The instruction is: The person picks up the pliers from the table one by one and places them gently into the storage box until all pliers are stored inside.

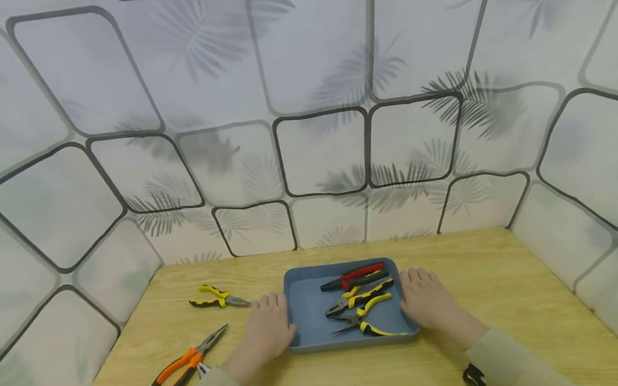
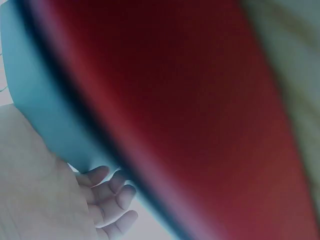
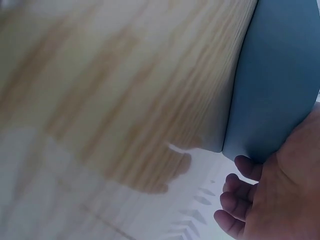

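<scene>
A blue-grey tray point(image 1: 307, 309) lies on the table between the two hands. The left hand point(image 1: 267, 326) holds its left side, thumb at the rim near the front corner. On the opposite side, the right hand point(image 1: 427, 297) grips the wall. Both wrist views show curled fingers beside the tray's outer wall point(image 3: 275, 75). Inside the tray are red-and-black pliers point(image 1: 362, 270), yellow-and-black combination pliers point(image 1: 369, 295) and yellow long-nose pliers point(image 1: 375, 302) with spread handles. A blurred red shape point(image 2: 190, 110) fills much of the left wrist view.
Left of the tray lie yellow-and-black long-nose pliers point(image 1: 222, 296) and orange-and-black long-nose pliers point(image 1: 194, 356). A metal tool tip point(image 1: 203, 370) shows beside the left sleeve, which hides the rest. The wooden table point(image 1: 503, 299) meets patterned curtain-like walls point(image 1: 322, 151) at the back and sides.
</scene>
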### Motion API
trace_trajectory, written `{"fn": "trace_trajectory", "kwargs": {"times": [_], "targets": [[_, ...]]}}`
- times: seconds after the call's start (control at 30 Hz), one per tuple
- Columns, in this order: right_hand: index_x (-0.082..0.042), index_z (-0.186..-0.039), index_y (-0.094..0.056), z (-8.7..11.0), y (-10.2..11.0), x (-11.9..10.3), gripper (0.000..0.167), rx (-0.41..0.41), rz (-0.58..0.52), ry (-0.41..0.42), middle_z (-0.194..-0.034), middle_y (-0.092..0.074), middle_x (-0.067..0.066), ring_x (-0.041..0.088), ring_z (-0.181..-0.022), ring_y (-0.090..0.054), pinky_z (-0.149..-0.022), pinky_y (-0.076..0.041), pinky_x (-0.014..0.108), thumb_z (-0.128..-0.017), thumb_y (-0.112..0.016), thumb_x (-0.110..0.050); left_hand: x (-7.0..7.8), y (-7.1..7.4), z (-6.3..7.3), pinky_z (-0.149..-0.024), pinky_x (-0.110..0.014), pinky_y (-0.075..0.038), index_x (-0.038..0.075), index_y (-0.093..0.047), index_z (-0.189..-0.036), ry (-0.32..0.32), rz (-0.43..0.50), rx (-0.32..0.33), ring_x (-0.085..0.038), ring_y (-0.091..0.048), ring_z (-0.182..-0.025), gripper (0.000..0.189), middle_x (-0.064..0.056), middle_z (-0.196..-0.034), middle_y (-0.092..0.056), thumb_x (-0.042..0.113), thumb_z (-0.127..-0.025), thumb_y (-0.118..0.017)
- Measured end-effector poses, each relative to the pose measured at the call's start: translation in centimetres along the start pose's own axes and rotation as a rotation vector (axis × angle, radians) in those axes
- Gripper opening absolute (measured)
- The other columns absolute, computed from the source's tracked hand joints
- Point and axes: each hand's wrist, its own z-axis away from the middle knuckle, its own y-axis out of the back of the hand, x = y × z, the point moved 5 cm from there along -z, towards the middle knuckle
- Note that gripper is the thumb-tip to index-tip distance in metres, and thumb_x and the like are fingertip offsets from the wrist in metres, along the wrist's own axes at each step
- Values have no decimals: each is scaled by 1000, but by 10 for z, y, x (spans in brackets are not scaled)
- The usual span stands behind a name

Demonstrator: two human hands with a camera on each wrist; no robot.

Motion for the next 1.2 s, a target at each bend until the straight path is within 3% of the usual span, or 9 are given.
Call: {"fn": "trace_trajectory", "kwargs": {"times": [0.4,0.6,0.83,1.2], "targets": [[9,-136,-53,0,-2,1,50,-49,-41,-37,-116,-60,25,40,-109,-57,-96,-48,59,-99,-66,-22,-2,11,2,-93,-50,-55,-1,-61,-120,-52,-43,5,-32,-65,-102,54,-16,-106,-64,43,-92,-77],[8,-134,-53,-1,2,1,49,-51,-41,-42,-113,-60,22,36,-104,-56,-93,-49,56,-98,-67,-23,-5,12,1,-93,-50,-55,-2,-62,-122,-116,-71,27,-34,-66,-105,47,-18,-109,-65,37,-96,-71],[8,-134,-54,-2,0,2,48,-46,-54,-34,-112,-60,22,36,-103,-56,-91,-49,56,-98,-66,-22,-13,19,3,-104,-54,-53,-2,-61,-130,-176,-21,1,-38,-65,-114,48,-20,-117,-66,38,-103,-65],[10,-139,-51,-2,-3,4,53,-65,-64,-47,-121,-61,27,43,-114,-58,-98,-49,61,-99,-64,-23,-22,27,1,-103,-56,-52,1,-60,-129,-253,-22,-8,-38,-65,-115,48,-18,-116,-65,41,-105,-65]]}}
